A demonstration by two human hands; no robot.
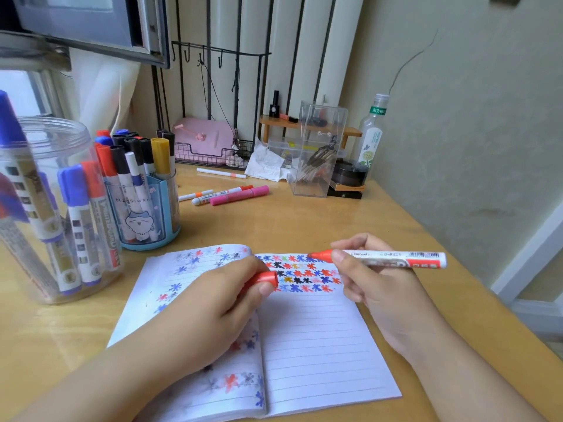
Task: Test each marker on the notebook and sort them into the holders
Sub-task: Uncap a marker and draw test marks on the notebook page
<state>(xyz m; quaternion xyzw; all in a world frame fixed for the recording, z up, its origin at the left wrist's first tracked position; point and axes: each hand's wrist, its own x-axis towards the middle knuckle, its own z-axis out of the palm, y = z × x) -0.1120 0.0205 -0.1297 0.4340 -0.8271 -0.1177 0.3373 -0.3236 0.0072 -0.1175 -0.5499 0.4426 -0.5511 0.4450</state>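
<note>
Over the desk (304, 214), your right hand (374, 287) is gripping the uncapped red marker (393, 259); your left hand (213, 303) is pinching its cap (264, 279), beside "WHITEBOARD" markers (100, 220).

The white lined notebook (320, 339) is covered along its top rows with small star-like marks in red, blue, black and orange. A white marker (393, 258) with a red tip and red label band is matched by a red cap (264, 279). The surface (289, 217) is seen in yellow wood, with a pink marker (240, 195), a light blue holder (146, 214) printed with a white cartoon creature, and a clear jar (51, 208) of blue- and red-capped markers.
</note>
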